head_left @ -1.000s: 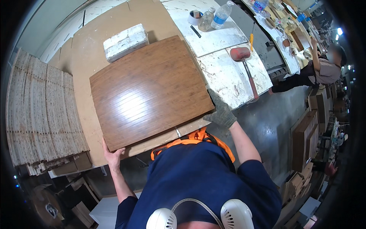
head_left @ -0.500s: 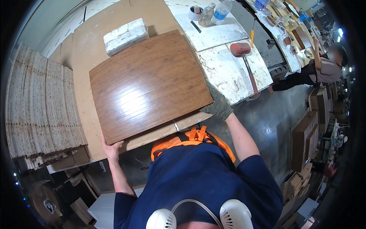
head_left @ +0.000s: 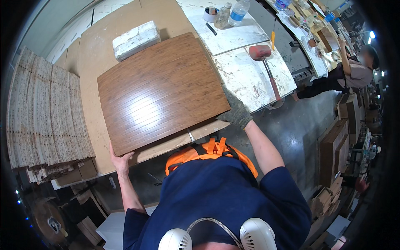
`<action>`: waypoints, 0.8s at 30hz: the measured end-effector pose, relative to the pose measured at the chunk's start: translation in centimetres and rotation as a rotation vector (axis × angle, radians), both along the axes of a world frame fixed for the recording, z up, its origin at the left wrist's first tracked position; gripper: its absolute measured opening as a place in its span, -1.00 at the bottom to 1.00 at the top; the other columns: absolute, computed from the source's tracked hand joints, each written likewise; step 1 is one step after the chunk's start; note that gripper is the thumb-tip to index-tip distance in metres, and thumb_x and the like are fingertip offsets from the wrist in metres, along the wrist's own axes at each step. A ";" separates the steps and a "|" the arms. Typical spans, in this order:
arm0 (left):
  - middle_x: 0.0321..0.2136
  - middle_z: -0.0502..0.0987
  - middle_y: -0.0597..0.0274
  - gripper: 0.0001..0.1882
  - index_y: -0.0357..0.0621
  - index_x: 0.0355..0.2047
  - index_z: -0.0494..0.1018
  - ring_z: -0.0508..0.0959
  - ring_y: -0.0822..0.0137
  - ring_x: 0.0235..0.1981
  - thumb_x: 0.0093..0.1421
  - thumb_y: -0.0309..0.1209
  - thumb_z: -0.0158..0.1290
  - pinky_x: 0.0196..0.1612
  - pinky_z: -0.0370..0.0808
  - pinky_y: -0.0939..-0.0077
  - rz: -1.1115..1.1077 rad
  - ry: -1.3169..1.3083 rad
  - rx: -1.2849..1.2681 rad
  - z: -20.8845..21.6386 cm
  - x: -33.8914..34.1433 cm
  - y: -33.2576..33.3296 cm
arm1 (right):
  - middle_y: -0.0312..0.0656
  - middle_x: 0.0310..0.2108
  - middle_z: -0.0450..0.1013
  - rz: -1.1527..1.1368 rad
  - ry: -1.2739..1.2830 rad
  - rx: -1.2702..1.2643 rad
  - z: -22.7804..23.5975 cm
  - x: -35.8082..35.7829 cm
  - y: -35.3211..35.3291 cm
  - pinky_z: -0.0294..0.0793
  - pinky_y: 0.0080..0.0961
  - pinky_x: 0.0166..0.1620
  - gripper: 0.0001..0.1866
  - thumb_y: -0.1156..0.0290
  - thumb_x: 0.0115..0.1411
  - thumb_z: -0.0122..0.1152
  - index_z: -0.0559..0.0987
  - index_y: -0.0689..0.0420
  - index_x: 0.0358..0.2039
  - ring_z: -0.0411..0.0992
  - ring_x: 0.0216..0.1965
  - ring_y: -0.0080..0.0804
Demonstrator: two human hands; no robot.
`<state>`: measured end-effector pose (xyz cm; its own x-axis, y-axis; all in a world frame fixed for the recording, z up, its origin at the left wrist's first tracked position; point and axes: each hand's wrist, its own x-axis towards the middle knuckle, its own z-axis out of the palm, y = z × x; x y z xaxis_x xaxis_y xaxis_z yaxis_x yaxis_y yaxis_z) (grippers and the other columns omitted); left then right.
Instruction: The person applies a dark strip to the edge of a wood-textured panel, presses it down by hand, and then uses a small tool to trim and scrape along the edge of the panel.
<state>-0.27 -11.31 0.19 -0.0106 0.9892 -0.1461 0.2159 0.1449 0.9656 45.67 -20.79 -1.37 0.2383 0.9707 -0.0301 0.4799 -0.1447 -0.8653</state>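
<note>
Bare left hand (head_left: 121, 163) and gloved right hand (head_left: 236, 111) grip the near corners of a brown board (head_left: 166, 83). At the near left corner, the left forefinger runs up along the side edge and the thumb reaches along the near edge, taking the corner between them. On the right, the grey glove is closed round the other corner, its fingers along the right edge and its thumb toward the near one; what the fingertips do underneath is hidden.

The board has a wood-grain face with parallel grooves and a bright glare left of its middle. It is over a cardboard sheet (head_left: 95, 54), with shadow under its near edge; whether it rests flat cannot be told. Just beyond its far edge sits a white-wrapped block (head_left: 136, 41).

Left of the board stands a tall row of speckled panels (head_left: 46, 108). To the right, a red-headed mallet (head_left: 260, 52) lies on a stained white surface (head_left: 235, 77), near a yellow-handled tool (head_left: 273, 39). Farther off are two plastic bottles (head_left: 238, 13), a tape roll (head_left: 211, 15) and a small black bar (head_left: 211, 28). Well apart at far right, another person (head_left: 358, 74) is beside a cluttered bench.
</note>
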 end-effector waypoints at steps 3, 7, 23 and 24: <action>-0.08 0.40 0.10 0.05 -0.14 0.26 0.05 0.50 0.30 -0.32 -0.31 -0.83 0.17 -0.50 0.48 0.57 0.026 0.022 0.024 -0.4 0.2 0.0 | -0.07 0.16 0.26 -0.017 -0.051 0.076 -0.7 -0.1 -0.4 0.22 -0.41 0.19 0.04 0.31 -0.25 0.54 0.16 0.16 0.24 0.23 0.16 -0.30; -0.04 0.39 0.13 0.06 -0.13 0.26 0.06 0.48 0.29 -0.22 -0.32 -0.84 0.16 -0.42 0.50 0.54 0.038 -0.001 0.033 -0.1 0.6 -0.3 | -0.07 0.14 0.27 -0.065 0.057 0.061 -0.7 -0.7 -1.3 0.25 -0.40 0.18 0.01 0.34 -0.24 0.54 0.18 0.15 0.24 0.25 0.15 -0.31; 0.01 0.37 0.19 -0.05 -0.16 0.21 0.16 0.42 0.29 -0.04 -0.27 -0.83 0.18 -0.03 0.44 0.45 0.122 -0.016 0.055 -1.6 0.4 -1.1 | -0.05 0.05 0.35 -0.129 0.064 0.093 -1.8 -1.1 -1.6 0.30 -0.35 0.13 -0.05 0.35 -0.25 0.53 0.26 0.08 0.20 0.32 0.06 -0.23; 0.00 0.38 0.19 -0.05 -0.16 0.21 0.16 0.42 0.29 -0.05 -0.27 -0.83 0.19 -0.03 0.44 0.45 0.127 -0.012 0.037 -1.6 0.3 -1.1 | -0.09 0.06 0.34 -0.130 0.062 0.063 -1.8 -1.1 -1.5 0.30 -0.39 0.12 -0.07 0.37 -0.23 0.53 0.26 0.11 0.20 0.31 0.06 -0.31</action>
